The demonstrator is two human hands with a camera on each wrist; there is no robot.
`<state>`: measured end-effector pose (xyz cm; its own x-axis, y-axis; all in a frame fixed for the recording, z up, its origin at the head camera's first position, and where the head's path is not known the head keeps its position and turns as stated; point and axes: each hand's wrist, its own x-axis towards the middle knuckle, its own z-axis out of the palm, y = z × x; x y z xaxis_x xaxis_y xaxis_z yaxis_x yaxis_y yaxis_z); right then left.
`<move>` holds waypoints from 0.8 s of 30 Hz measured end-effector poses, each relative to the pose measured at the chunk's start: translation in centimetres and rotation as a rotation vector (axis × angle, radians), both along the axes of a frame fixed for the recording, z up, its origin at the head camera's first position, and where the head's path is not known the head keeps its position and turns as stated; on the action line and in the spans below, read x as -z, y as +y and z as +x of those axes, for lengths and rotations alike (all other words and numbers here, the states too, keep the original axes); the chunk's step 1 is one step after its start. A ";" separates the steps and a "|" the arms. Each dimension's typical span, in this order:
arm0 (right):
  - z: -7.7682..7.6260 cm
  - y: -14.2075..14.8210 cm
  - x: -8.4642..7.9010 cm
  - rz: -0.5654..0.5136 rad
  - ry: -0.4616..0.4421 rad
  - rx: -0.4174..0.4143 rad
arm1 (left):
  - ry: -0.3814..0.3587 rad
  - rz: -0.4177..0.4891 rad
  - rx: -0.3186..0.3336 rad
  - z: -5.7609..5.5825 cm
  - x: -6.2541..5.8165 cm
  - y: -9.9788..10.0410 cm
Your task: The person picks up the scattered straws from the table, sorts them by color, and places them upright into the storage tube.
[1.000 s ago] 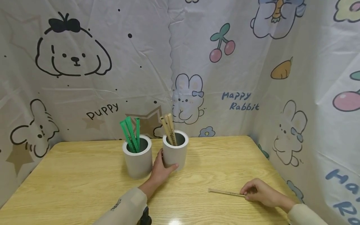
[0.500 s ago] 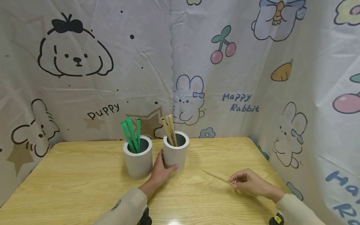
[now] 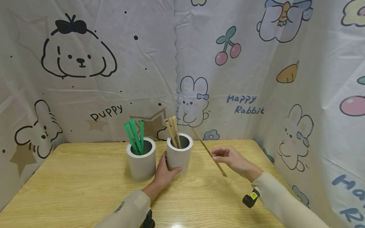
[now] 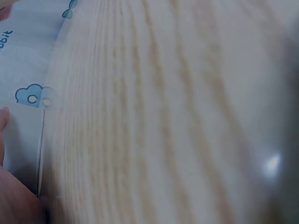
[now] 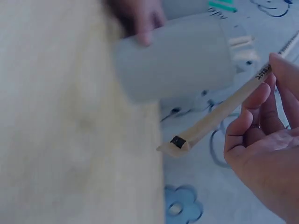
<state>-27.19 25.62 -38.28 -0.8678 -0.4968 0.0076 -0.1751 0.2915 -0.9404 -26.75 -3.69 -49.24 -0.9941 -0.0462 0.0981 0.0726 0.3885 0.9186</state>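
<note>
My right hand (image 3: 232,160) pinches a slim tan paper-wrapped stick (image 3: 203,144) between thumb and fingers, held up at a slant right of the cups. Print and a dark square mark show on the wrapped stick (image 5: 219,112) in the right wrist view. My left hand (image 3: 165,174) grips the lower side of a light grey cup (image 3: 179,158), its thumb across the front. Several similar tan sticks (image 3: 173,134) lean inside that cup. Just left stands a second grey cup (image 3: 141,166) with several green sticks (image 3: 135,136) in it.
Both cups stand toward the back of the wood-grain table (image 3: 85,190). Behind and to the right hangs a printed cloth (image 3: 148,63) with cartoon animals and fruit. Small dark cameras (image 3: 251,199) sit on the wrists.
My right hand has lifted the tan stick off the table and carried it left and up toward the cups, tilting it upright. The left hand keeps its grip on the cup.
</note>
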 end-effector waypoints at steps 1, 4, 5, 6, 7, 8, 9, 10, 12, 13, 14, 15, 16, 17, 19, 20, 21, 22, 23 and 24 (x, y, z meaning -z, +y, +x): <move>-0.4 -0.6 -0.5 -0.030 -0.003 0.004 | 0.002 0.000 -0.001 0.0 0.0 0.0; -1.3 -2.3 -2.0 -0.121 0.003 0.016 | 0.013 -0.001 -0.001 0.0 -0.1 0.0; -1.5 -2.9 -2.4 -0.155 0.002 0.020 | 0.013 -0.002 0.000 0.0 -0.1 0.0; -1.8 -3.4 -2.9 -0.187 0.002 0.026 | 0.014 -0.002 0.001 0.0 -0.1 0.0; -2.0 -4.0 -3.3 -0.223 0.001 0.032 | 0.009 -0.003 0.001 0.1 -0.1 0.0; -2.2 -4.6 -3.7 -0.250 0.002 0.044 | 0.009 -0.003 0.003 0.1 -0.1 -0.1; -2.5 -5.1 -4.1 -0.275 0.001 0.050 | 0.006 -0.004 0.004 0.1 -0.1 -0.1; -2.7 -5.6 -4.4 -0.302 -0.002 0.057 | 0.002 -0.005 0.006 0.1 0.0 0.0; -3.0 -6.6 -5.0 -0.353 -0.004 0.065 | 0.001 -0.005 0.005 0.2 0.0 0.0; -3.2 -7.0 -5.4 -0.373 -0.001 0.068 | 0.000 -0.005 0.006 0.2 0.0 0.0; -3.3 -7.4 -5.7 -0.385 0.003 0.074 | 0.001 -0.006 0.007 0.1 0.0 0.0; -3.4 -7.8 -6.0 -0.396 0.006 0.078 | 0.000 -0.007 0.006 0.1 0.0 0.0; -3.4 -8.1 -6.3 -0.405 0.009 0.084 | -0.003 -0.006 0.006 0.2 -0.1 0.0; -3.5 -8.5 -6.6 -0.415 0.016 0.090 | -0.004 -0.005 0.006 0.2 -0.1 0.0; -3.5 -9.1 -7.1 -0.429 0.027 0.111 | -0.003 -0.005 0.007 0.2 -0.1 0.1; -3.6 -9.4 -7.2 -0.433 0.033 0.122 | -0.004 -0.006 0.006 0.2 -0.1 0.1; -3.7 -9.7 -7.3 -0.442 0.037 0.134 | -0.006 -0.007 0.005 0.2 -0.1 0.1; -3.7 -9.9 -7.4 -0.455 0.039 0.148 | -0.006 -0.008 0.005 0.2 -0.1 0.1; -3.8 -10.2 -7.4 -0.470 0.041 0.163 | -0.004 -0.009 0.005 0.2 -0.1 0.1; -3.9 -10.4 -7.3 -0.481 0.043 0.179 | -0.004 -0.010 0.006 0.2 -0.1 0.1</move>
